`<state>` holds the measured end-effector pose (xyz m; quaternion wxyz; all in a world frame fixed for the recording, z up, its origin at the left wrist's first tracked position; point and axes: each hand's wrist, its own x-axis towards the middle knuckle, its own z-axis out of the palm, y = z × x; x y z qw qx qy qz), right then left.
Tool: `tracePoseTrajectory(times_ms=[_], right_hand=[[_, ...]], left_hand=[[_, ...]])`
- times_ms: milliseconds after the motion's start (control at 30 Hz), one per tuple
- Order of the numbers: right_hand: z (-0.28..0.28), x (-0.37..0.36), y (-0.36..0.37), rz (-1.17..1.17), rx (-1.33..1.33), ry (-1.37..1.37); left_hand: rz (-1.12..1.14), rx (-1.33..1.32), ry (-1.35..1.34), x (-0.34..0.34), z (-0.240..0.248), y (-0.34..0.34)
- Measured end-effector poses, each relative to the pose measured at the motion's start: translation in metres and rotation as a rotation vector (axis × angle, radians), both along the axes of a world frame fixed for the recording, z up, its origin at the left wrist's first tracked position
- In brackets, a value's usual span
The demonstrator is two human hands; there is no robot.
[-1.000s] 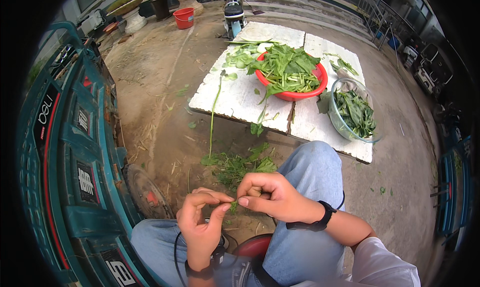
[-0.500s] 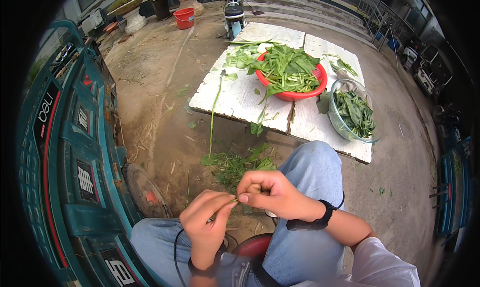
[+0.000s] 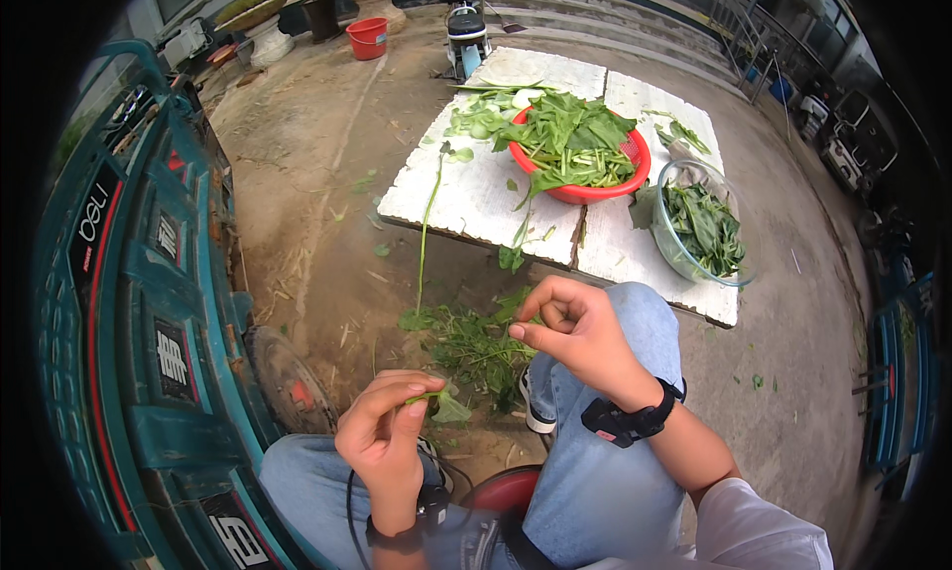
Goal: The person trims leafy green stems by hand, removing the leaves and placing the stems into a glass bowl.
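While pinching a leafy sprig (image 3: 450, 408) by its thin end in L hand (image 3: 382, 441), prob. to avoid crushing it, shown w/ hands apart. Impossible to tell if holding anything in R hand (image 3: 583, 340), raised higher, up & right of sprig. Seen beyond hands, on tabletop (image 3: 424, 193), prob. for easy reach: red basket (image 3: 607, 192) & clear bowl (image 3: 673, 255), both w/ greens (image 3: 575, 128).

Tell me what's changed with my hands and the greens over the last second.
Your hands have parted: the right hand moved up and rightward, the left hand slightly left. The left still pinches a leafy green piece, now more visible. The red basket and clear bowl stayed on the white table.
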<state>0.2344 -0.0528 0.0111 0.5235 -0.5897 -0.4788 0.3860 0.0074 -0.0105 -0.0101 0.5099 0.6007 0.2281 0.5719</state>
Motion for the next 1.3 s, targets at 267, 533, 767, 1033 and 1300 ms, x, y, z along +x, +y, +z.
tracePoseTrajectory(times_ms=[267,533,767,1033,1300], right_hand=[[0.016,-0.015,-0.009,0.207,0.158,-0.236],[0.002,-0.028,-0.009,0.278,0.360,-0.422],[0.012,-0.024,-0.011,0.260,0.230,-0.325],[0.014,-0.022,-0.011,0.368,0.230,-0.303],[0.001,-0.023,-0.010,0.526,0.023,0.161]], left_hand=[[0.007,-0.128,0.168,0.009,0.006,-0.010],[0.067,0.152,0.487,0.015,0.001,-0.013],[0.114,0.150,0.428,0.013,0.004,-0.009],[0.123,0.273,0.492,0.011,0.008,-0.007],[0.006,0.124,0.405,0.007,0.003,-0.008]])
